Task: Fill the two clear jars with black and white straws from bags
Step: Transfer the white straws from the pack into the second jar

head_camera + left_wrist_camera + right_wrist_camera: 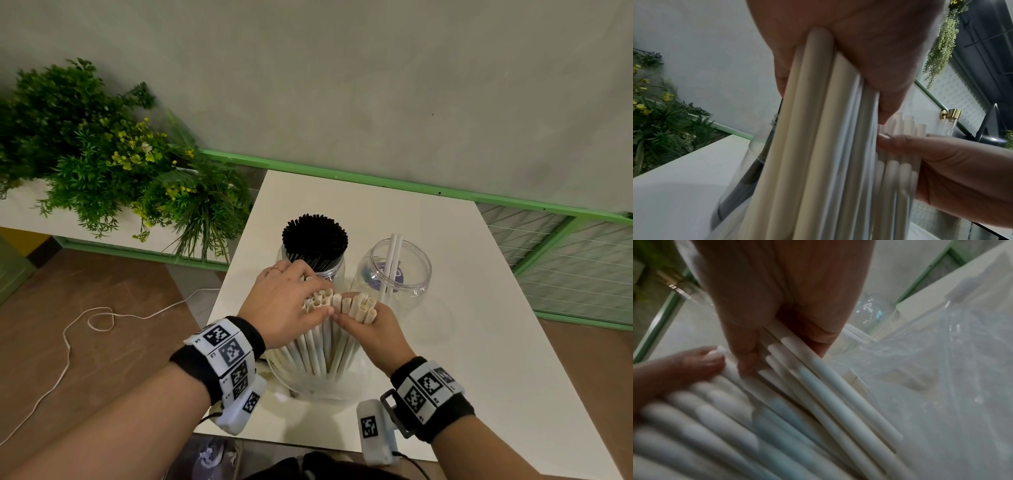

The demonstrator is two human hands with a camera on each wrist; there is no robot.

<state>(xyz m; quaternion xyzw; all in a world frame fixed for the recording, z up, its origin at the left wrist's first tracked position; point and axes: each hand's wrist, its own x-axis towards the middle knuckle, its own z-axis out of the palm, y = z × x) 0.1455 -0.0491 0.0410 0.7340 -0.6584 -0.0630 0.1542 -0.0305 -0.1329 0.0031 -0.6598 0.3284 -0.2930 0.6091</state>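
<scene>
Fingers of the left hand [286, 305] and right hand [371, 325] are curled round split halves of the white straws [322, 346], seen standing in a bag on the bench [479, 308] near the jar [394, 274]. Left wrist view: straws [818, 129] are clamped. Right wrist view: a smaller bunch [818, 378] should be lifted straight.

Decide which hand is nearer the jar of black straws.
Left. The left hand reaches right beside the jar of black straws; the right hand sits further right.
</scene>
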